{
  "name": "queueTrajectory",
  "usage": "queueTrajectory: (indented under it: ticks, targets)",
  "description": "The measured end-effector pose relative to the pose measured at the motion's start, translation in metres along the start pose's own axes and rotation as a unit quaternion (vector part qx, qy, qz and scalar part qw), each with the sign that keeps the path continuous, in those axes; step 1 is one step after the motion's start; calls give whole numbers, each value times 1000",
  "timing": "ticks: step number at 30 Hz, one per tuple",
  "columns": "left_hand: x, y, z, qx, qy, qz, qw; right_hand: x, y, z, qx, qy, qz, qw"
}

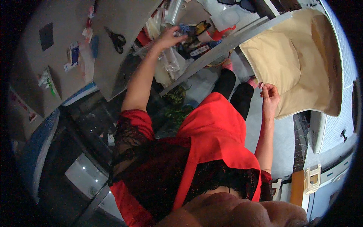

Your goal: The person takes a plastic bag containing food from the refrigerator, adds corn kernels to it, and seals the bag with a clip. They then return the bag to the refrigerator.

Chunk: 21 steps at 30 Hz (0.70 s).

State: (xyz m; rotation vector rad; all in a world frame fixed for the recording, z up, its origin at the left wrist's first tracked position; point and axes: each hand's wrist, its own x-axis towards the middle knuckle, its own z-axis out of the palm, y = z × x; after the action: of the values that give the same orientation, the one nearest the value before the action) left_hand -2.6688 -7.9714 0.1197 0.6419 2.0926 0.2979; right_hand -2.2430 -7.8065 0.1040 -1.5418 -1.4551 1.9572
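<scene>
My left hand (169, 39) is over an open drawer (195, 61) crowded with small goods, its fingers apart beside a blue tangled bundle (185, 27). Just beyond it is a yellow and black item (202, 27). Clear plastic bags (171, 61) lie below the wrist, and a white strip with round marks (199, 51) is to the right. With thumb and fingertips my right hand (270, 92) pinches a small pinkish item (261, 84), too small to identify. That hand is in front of a tan cushioned chair (276, 54).
Black-handled scissors (115, 39) and a blue and white packet (74, 54) lie on the grey surface at left. Dark sunglasses (239, 4) rest beyond the drawer. A quilted mattress edge (347, 76) is at right. Green foliage (178, 105) shows under the drawer.
</scene>
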Motion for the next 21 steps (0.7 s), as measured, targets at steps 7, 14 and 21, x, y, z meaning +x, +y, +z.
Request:
queueTrajectory:
  ticks: [7, 14, 21]
  targets:
    - [-35, 40, 47, -5, 114, 163, 980, 5, -4, -2, 5, -20, -6, 1000]
    - [-61, 65, 56, 118, 74, 211, 968, 6, -5, -3, -9, -16, -19, 1000]
    - [-102, 24, 10, 273, 75, 219, 934, 10, -4, -10, 9, -27, -36, 999]
